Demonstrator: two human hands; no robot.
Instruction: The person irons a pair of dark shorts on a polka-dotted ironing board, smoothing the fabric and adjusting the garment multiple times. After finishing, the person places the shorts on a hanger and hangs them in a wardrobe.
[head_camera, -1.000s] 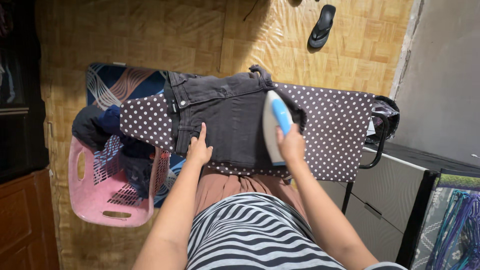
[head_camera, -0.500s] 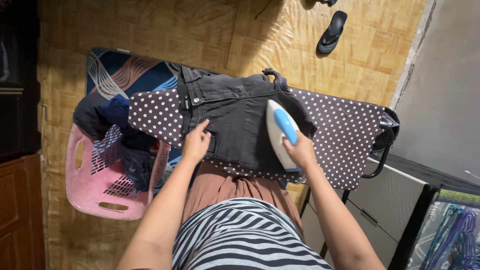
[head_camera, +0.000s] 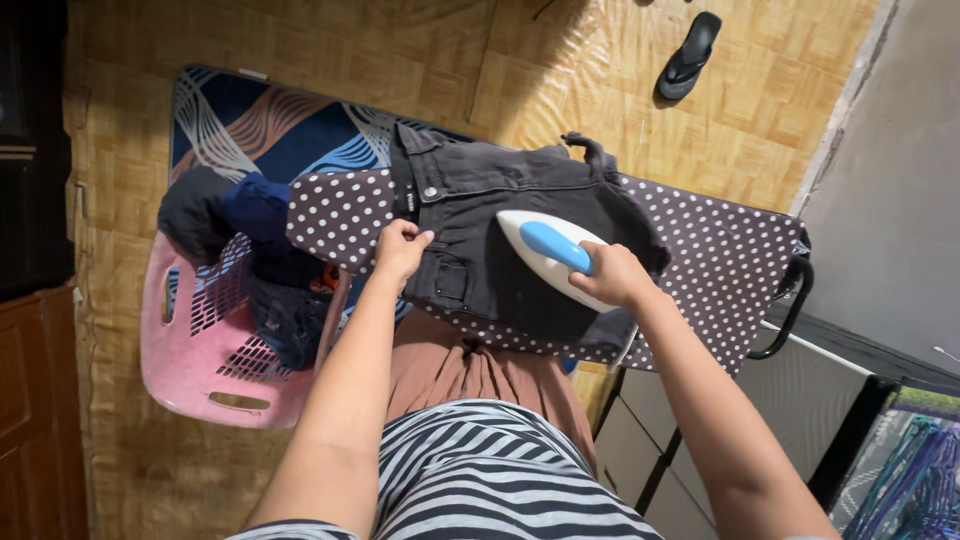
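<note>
1. Dark grey shorts (head_camera: 500, 240) lie spread over the ironing board (head_camera: 720, 270), waistband toward 9 o'clock and the leg ends toward 3 o'clock, near the middle of my view.
2. My right hand (head_camera: 612, 275) is clenched round the blue handle of the white iron (head_camera: 545, 255), which sits flat on the shorts with its tip pointing toward 10 o'clock. The soleplate is hidden against the cloth, and I cannot make out a cord.
3. My left hand (head_camera: 400, 248) pinches the fabric at the waistband edge, at 9 o'clock from the iron; its fingertips are curled under, so I cannot tell how much cloth they have.
4. The board wears a dark cover with white dots. Its near edge is hidden behind my brown skirt (head_camera: 470, 370) and striped top (head_camera: 480, 470), and the legs are mostly out of sight.
5. At 8 o'clock from the shorts a pink laundry basket (head_camera: 190, 370) stands on the floor with dark clothes (head_camera: 255, 235) heaped in it; individual pieces are hard to tell apart.
6. A blue patterned mat (head_camera: 270, 125) lies under the basket, partly covered.
7. At 1 o'clock a black sandal (head_camera: 690, 55) rests on the floor.
8. At 5 o'clock a pale cabinet (head_camera: 690, 440) is cut off by the frame.
</note>
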